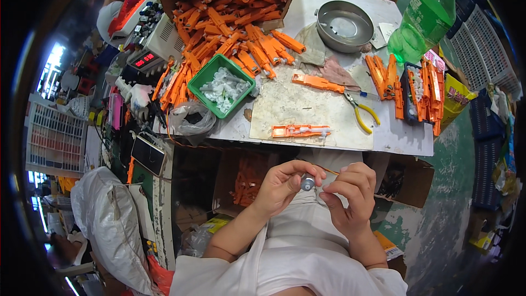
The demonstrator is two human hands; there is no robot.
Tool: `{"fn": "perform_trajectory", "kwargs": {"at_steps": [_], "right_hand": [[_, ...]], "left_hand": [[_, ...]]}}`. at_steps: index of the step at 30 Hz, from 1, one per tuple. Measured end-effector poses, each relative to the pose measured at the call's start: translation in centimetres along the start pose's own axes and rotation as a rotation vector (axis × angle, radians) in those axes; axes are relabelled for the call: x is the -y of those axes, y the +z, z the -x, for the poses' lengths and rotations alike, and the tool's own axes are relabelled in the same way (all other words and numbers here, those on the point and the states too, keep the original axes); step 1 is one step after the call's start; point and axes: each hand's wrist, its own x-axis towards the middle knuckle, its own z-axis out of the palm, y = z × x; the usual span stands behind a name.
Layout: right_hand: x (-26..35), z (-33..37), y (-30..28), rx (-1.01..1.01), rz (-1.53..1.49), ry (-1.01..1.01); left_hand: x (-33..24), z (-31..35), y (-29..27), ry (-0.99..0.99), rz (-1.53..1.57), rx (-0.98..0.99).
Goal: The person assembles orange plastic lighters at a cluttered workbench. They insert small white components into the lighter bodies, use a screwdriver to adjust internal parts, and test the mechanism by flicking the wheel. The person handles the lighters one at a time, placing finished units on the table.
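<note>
My left hand (280, 187) pinches a small grey cylindrical part (308, 183), its round end turned up, just off the table's front edge. Close beside it, the curled fingers of my right hand (353, 191) come together; what they hold, if anything, I cannot make out. A thin orange-brown wire or cord (327, 170) shows between the hands. On the worn board in front lies an open orange plastic housing (298, 131) with small pale parts in it. Another orange housing (318, 82) lies farther back, near yellow-handled pliers (361, 115).
A cardboard box (289, 0) spills orange housings over the table's back left. Nearby stands a green tray (205, 96) of small whitish parts. A metal bowl (345, 26), a green bottle (422, 19) and a dark bin (412, 90) with orange pieces stand at the right.
</note>
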Motion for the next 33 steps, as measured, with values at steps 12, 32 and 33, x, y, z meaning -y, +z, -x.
{"fn": "perform_trajectory", "kwargs": {"at_steps": [12,32,33], "right_hand": [[0.6,-0.2,0.1,0.022,-0.018,-0.018],[-3.4,-0.5,2.0,0.159,-0.032,0.227],[-4.0,-0.6,2.2,0.166,-0.014,0.252]], "left_hand": [[0.4,0.1,-0.1,0.069,-0.059,0.095],[-2.5,-1.4,-4.9,0.368,-1.067,-0.271],[-2.8,-1.9,-5.6,0.4,-1.155,-0.328]]}}
